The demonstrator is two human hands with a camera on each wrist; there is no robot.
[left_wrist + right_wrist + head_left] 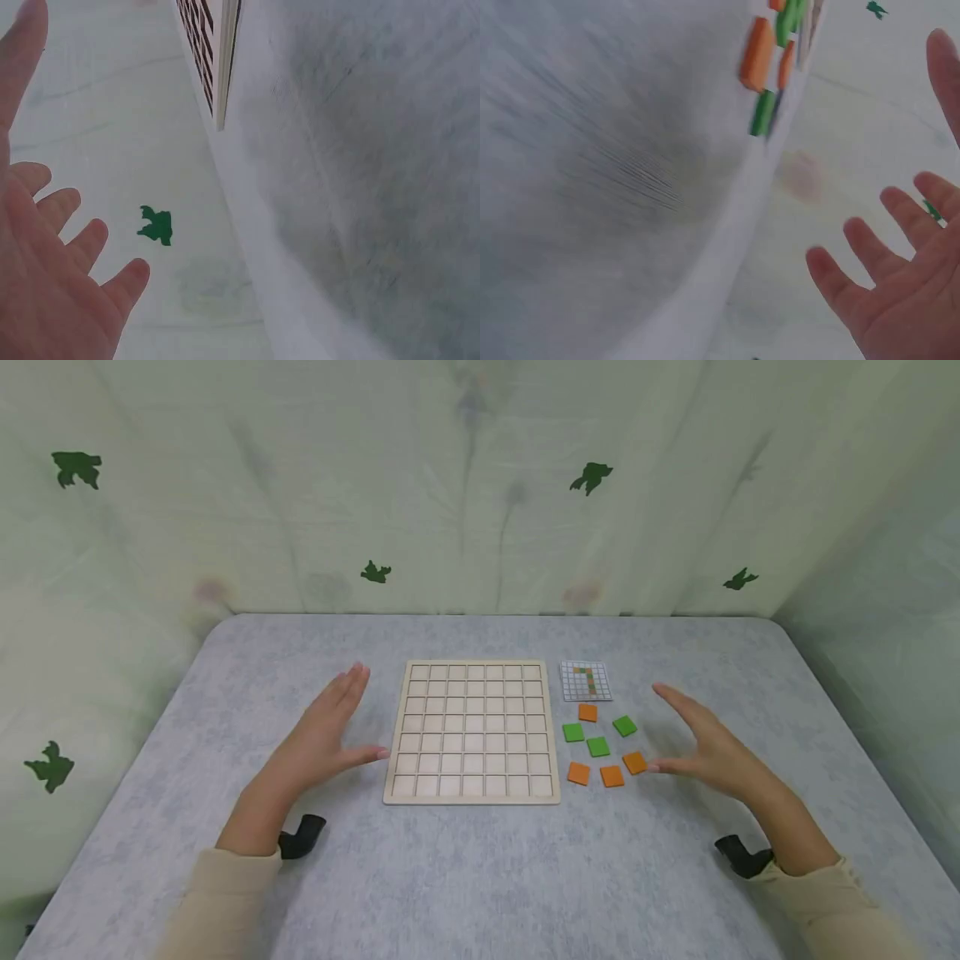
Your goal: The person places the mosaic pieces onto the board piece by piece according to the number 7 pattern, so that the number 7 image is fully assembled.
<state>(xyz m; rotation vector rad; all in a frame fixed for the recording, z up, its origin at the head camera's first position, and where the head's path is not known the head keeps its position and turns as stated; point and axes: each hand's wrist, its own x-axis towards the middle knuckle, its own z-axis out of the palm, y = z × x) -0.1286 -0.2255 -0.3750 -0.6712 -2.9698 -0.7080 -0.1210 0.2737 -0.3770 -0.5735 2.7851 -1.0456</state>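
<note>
A pale wooden grid board [473, 723] lies flat in the middle of the table, its squares bare. My left hand [322, 735] hovers at the board's left side, fingers straight and thumb stretched toward its edge; in the left wrist view the palm [52, 277] holds nothing. To the right of the board lie several loose square tiles, among them an orange tile [578, 773] and a green tile [597, 747]. Beside them is my right hand [712, 752], fingers spread and straight, thumb tip close to an orange tile [634, 762]. In the right wrist view that palm [922, 300] is bare.
A small pattern card [586, 682] with a coloured grid lies behind the tiles, right of the board. The grey table [465, 877] ends at a pale curtain [480, 485] with green bird-like shapes. Black bands sit at both wrists.
</note>
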